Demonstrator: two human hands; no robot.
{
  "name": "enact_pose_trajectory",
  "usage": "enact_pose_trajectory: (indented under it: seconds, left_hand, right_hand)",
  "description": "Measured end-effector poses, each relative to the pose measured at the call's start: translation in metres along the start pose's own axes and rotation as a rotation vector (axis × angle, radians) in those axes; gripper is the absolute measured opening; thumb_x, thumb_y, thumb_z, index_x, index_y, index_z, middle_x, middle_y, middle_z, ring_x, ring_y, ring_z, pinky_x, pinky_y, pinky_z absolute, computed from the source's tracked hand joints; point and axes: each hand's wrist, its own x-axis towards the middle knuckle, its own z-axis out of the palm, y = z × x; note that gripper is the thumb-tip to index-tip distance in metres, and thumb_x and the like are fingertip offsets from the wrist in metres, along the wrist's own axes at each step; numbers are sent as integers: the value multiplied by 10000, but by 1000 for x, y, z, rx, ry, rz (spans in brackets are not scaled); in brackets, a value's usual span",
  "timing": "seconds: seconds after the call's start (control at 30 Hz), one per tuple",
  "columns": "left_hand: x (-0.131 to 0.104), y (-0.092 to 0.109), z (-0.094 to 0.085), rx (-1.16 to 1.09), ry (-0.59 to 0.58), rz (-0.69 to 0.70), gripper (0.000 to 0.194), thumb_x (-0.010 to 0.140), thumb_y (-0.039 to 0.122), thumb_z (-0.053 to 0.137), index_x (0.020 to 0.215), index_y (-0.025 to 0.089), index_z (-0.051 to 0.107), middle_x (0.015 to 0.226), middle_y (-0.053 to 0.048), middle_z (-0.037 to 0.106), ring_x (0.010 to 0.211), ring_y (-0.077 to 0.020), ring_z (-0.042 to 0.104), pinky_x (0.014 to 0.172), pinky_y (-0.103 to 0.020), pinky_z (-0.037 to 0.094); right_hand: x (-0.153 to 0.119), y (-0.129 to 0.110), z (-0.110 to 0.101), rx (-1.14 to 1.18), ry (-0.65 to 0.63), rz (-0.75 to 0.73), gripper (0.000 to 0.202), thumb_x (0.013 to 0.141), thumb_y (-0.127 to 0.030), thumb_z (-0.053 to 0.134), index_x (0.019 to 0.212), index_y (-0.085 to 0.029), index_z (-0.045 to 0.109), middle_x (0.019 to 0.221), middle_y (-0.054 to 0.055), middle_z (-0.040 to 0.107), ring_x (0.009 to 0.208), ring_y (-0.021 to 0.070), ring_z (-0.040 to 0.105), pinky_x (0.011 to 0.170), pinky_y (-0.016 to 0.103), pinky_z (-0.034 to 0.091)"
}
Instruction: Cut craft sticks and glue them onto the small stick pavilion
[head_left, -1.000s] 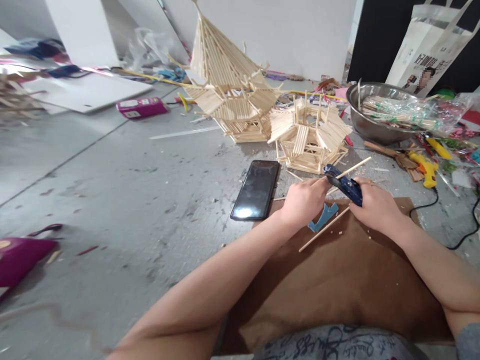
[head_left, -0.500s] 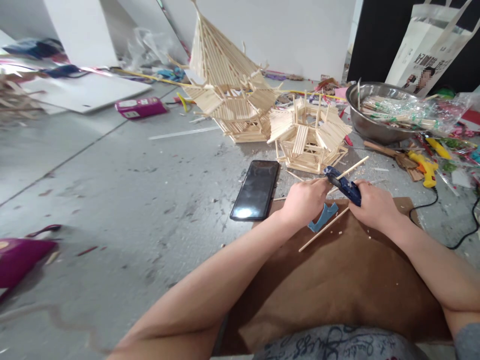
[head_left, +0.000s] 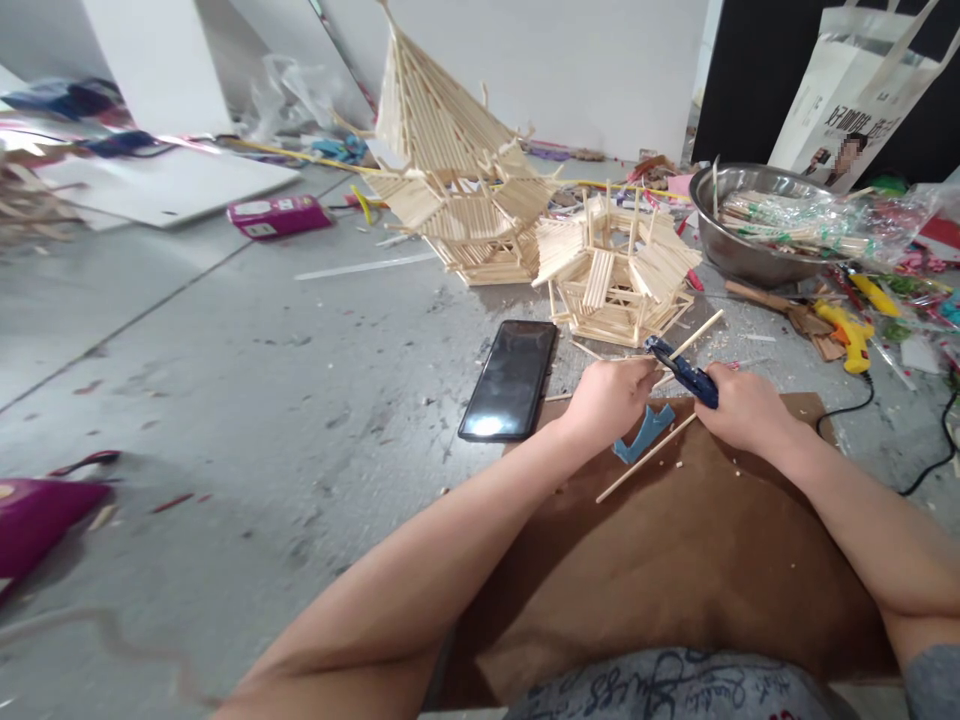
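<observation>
Grey floor (head_left: 225, 400): hard, scuffed, crumb-strewn. Brown board (head_left: 675, 580) before the person, smooth, matt. Tower (head_left: 450, 130) of pale sticks, roof ribbed and peaked; beside it a lower frame (head_left: 600, 278), many-sided, slatted flaps sloping outward. Bowl (head_left: 731, 245) at right, round, shiny metal. Right hand (head_left: 746, 410): fingers wrapped round the pliers (head_left: 688, 378), dark blue, pale-flecked. Left hand (head_left: 611, 400): fingers curled in, pinching the stick (head_left: 701, 332) by the pliers' head. Stick thin, straight, pale, slanting up past the pliers, near the frame. Blue scrap (head_left: 641, 437), angular, on the board.
</observation>
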Motion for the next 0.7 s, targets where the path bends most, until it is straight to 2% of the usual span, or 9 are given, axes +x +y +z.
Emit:
enact_pose_trajectory:
  seconds: [0.4,0.6,0.7]
  left_hand:
    - [3,-6,1,-135,-25,-11,264,785,208,443,587,129,599,525,-20,589,498,-97,505,493,-188,343]
    - [4,-9,1,-222,-28,20,264,783,211,437,579,124,580,531,-15,588,524,-97,519,505,-179,354]
    - [3,-7,2,-216,0,11,247,783,208,443,604,122,590,549,-21,598,527,-97,523,500,-177,349]
  right_hand:
    - [2,5,-3,29,-41,-38,236,751,-322,417,894,-178,537,774,94,662,695,236,619,546,291,348]
    - [1,8,-11,107,-48,-79,285,738,-320,441,978,-178,499,893,86,651,777,234,609,589,298,363]
    - [0,6,-10,113,-24,-50,326,736,-315,445,1026,-171,482,912,94,650,782,239,610,592,303,364]
